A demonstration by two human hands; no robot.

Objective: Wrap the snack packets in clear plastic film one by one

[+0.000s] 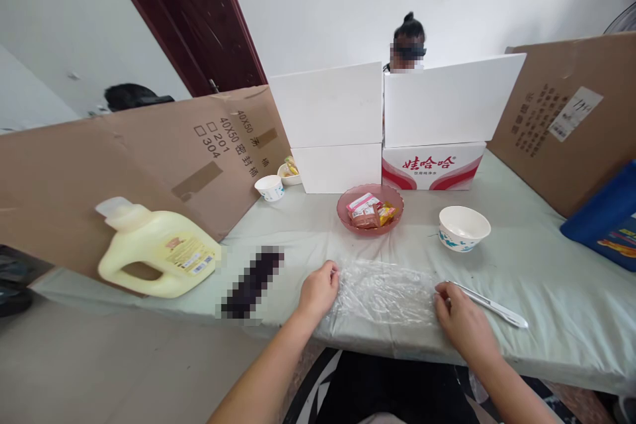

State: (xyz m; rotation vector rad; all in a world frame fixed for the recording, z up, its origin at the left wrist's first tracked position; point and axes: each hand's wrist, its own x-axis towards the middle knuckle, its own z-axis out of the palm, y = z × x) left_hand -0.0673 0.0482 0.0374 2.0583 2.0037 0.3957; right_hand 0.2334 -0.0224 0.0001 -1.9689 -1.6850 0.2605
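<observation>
A crinkled sheet of clear plastic (387, 295), perhaps a bag, lies flattened near the front edge of the cloth-covered table. My left hand (320, 288) is closed on its left edge. At the right edge, my right hand (462, 315) pinches the plastic between thumb and fingers. Beside the right hand lies a slim white tool (497, 308), whose near end is partly behind the fingers; its kind is unclear. Just beyond the plastic stands a pink glass bowl (342, 212) with several small snack packets (366, 212) in it.
A white paper bowl (464, 225) stands to the right, a smaller one (271, 187) at back left. A pale yellow jug (163, 252) is at left, a blue container (606, 218) at right. White boxes (332, 126) and cardboard panels (199, 159) wall the table. Behind sits a person (410, 40).
</observation>
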